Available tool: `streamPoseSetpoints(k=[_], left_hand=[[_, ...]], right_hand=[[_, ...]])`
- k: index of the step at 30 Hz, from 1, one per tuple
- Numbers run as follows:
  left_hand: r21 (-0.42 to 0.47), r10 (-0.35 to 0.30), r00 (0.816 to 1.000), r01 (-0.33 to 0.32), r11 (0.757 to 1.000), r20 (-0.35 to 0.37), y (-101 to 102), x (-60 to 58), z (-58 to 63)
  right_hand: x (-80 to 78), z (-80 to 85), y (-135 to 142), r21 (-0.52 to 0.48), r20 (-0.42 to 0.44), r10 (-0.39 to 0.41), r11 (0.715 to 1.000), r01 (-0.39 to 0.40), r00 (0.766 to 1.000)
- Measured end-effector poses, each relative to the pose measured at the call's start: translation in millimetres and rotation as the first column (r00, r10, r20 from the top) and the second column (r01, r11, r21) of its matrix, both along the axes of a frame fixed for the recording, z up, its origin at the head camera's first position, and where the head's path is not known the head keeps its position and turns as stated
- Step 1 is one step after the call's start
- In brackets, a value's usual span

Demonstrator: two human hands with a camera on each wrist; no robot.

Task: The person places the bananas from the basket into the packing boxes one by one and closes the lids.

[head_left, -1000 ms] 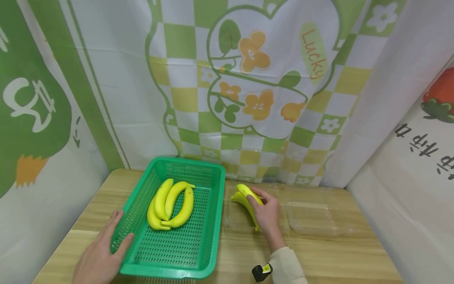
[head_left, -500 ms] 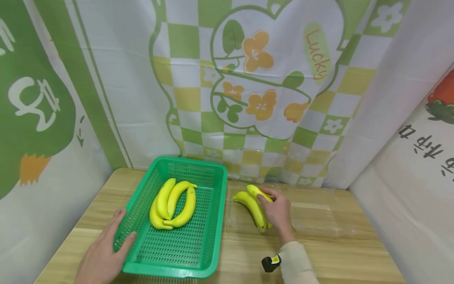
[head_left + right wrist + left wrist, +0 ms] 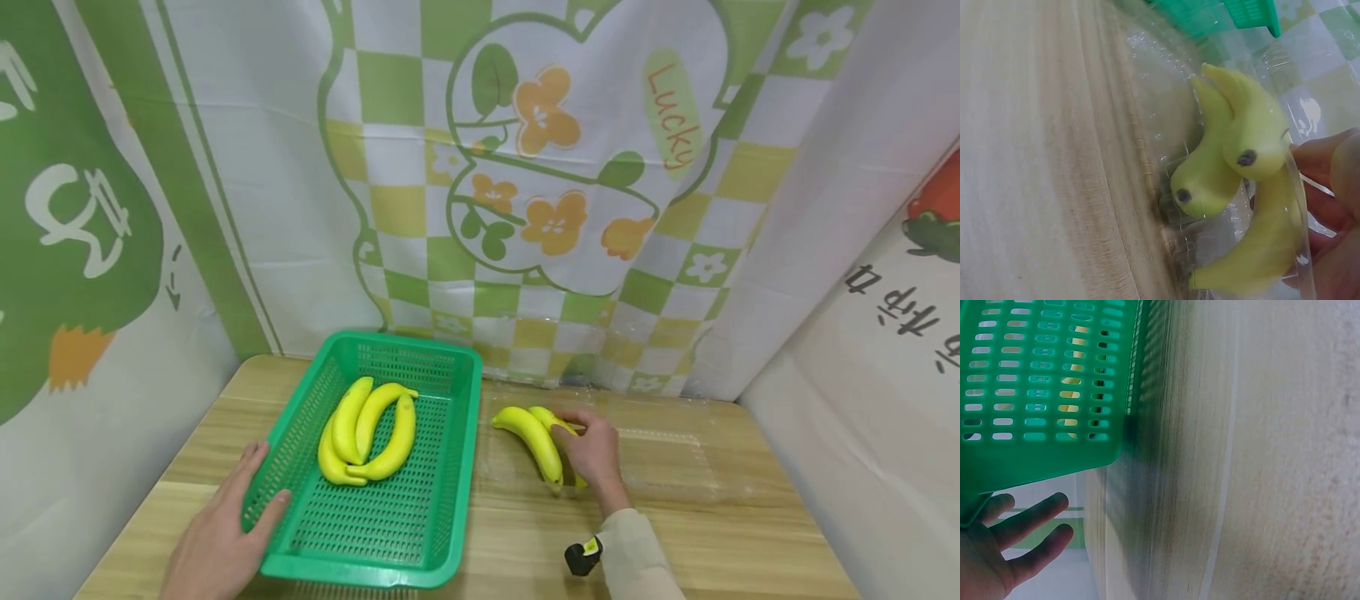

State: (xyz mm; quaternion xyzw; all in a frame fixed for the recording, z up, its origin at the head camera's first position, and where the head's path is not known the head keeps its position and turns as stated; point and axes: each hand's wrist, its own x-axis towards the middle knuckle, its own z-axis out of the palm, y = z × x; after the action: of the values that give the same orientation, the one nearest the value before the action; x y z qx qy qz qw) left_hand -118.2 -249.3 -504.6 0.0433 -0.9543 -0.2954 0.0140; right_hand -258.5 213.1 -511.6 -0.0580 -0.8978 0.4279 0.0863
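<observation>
In the head view a green plastic basket (image 3: 352, 571) stands at the left of the table, several yellow bananas (image 3: 390, 442) lying together inside. My left hand (image 3: 221, 529) rests at its left rim with the fingers extended, as the left wrist view also shows for the hand (image 3: 1019, 540). To the right, my right hand (image 3: 596, 454) pinches a banana (image 3: 542, 414) down in a clear plastic container (image 3: 660, 454). Another banana (image 3: 536, 442) lies just left of it. The right wrist view shows three bananas in the container, one (image 3: 1260, 125) resting on another (image 3: 1204, 178).
The wooden table (image 3: 517, 546) runs under both containers. A printed cloth (image 3: 420, 208) hangs behind it, with pale side walls at left and right. A black wrist camera (image 3: 582, 557) sits by the right sleeve (image 3: 637, 550).
My right hand has moved right and lowered its banana beside the other one in the clear container. My left hand stays at the basket's rim; the head view has shifted slightly.
</observation>
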Motion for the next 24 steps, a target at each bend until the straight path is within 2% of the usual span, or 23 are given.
streamPoseSetpoints(k=[11,24], left_hand=[[0.004,0.0,1.0,0.0,1.0,-0.028,0.1,1.5,-0.7],[0.006,-0.004,1.0,0.004,1.0,-0.019,0.3,1.7,1.5]], right_hand=[[-3.1,-0.8,-0.5,0.049,0.04,0.012,0.999,-0.014,0.999],[-3.2,4.6,-3.3,-0.007,0.069,-0.005,1.0,0.005,0.998]])
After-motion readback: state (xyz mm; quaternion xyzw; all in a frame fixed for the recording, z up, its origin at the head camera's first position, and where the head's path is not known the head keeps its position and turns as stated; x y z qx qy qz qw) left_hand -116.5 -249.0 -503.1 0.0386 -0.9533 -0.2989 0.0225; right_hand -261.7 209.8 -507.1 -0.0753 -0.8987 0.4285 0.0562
